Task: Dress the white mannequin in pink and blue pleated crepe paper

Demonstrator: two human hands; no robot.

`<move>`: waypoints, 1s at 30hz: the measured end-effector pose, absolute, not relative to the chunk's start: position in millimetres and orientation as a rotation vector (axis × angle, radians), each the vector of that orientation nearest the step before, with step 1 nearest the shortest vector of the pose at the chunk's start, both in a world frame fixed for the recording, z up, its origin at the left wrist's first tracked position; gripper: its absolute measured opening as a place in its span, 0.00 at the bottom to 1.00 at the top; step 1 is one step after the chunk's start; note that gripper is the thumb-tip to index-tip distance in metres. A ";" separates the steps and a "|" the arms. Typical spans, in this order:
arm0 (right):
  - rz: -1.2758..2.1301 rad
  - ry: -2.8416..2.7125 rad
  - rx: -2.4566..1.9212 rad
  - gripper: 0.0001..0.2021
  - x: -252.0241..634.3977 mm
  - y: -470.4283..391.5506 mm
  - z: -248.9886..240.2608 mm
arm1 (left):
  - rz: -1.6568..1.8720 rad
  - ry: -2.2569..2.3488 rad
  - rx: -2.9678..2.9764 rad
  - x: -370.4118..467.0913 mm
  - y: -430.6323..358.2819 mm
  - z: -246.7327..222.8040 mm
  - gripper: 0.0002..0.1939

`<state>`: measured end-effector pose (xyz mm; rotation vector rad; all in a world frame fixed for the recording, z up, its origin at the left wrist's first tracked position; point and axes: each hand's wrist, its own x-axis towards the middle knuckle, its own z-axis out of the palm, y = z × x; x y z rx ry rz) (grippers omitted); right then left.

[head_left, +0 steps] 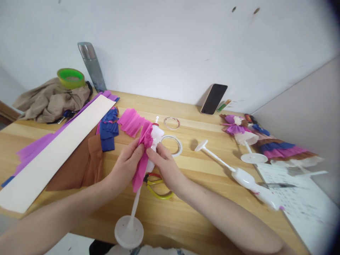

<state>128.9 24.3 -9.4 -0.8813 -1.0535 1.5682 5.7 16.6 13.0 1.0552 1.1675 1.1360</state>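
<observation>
A small white mannequin (157, 134) on a thin stem and round base tilts toward me at the table's middle. Pink crepe paper (141, 173), gathered in pleats, lies against its front. My left hand (129, 157) pinches the paper's left side between thumb and fingers. From the right, my right hand (166, 163) closes around the mannequin's body, its thumb pressing on the pink paper; some fingers are hidden behind. Another pleated pink crepe strip (131, 122) lies just beyond my left hand. Yellow-handled scissors or pliers (159, 194) lie below my right hand, partly covered.
Tape rolls (177, 144) lie behind the mannequin. At left are a long white board (58, 152), brown crepe paper (71, 170), blue strips (108, 132), a cloth (53, 99) and a flask (92, 67). A phone (214, 99), a bare mannequin (244, 177) and dressed figures (281, 147) stand or lie right.
</observation>
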 end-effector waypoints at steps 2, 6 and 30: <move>1.556 -1.051 -0.877 0.15 129.1 23.5 -8.6 | 1.125 1.186 1.065 6.2 15.9 13.6 0.20; 1.539 -1.053 -0.876 0.16 128.3 23.3 -9.3 | 1.132 1.170 1.038 6.3 14.0 12.4 0.22; 1.601 -1.037 -0.873 0.18 129.2 26.5 -14.5 | 1.021 1.145 1.099 4.8 7.2 10.5 0.23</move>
